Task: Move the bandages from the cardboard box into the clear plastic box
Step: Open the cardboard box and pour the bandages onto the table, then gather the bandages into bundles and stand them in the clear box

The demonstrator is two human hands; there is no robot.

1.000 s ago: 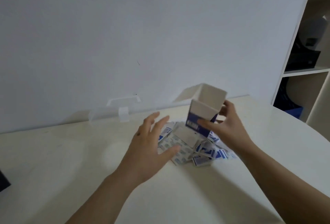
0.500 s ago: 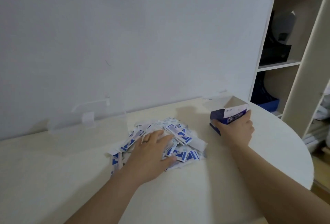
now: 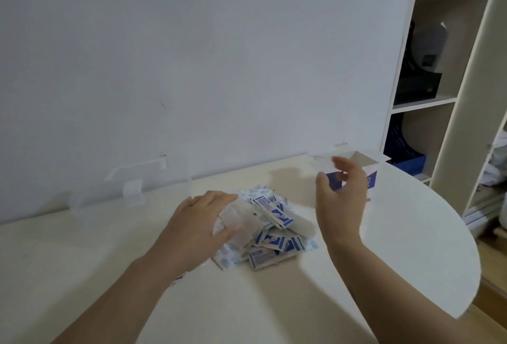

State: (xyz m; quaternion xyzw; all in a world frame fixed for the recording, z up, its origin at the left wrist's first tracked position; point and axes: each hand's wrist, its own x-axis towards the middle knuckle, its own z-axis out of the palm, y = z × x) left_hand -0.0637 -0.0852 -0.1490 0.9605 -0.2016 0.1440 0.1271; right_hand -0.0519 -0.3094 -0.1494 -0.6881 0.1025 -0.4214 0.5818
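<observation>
A person works at a pale round table point(image 3: 411, 247) against a white wall. A loose heap of bandages point(image 3: 270, 229) in blue-and-white wrappers lies on the table in front of them, out of the cardboard box. The left hand point(image 3: 197, 227) rests flat on the heap's left side, fingers spread, pressing rather than pinching. The right hand point(image 3: 340, 198) hangs open in the air just right of the heap, fingers curved, holding nothing. Half a second ago that hand was gripping the box point(image 3: 365, 172); now it has let go, and the box stands open-topped behind it, near the table's far right edge. The clear box point(image 3: 131, 192) sits by the wall to the left, apart from the heap, and looks empty, though its see-through walls make that hard to judge. With the cardboard box set aside, both hands seem free to gather bandages and carry them left.
</observation>
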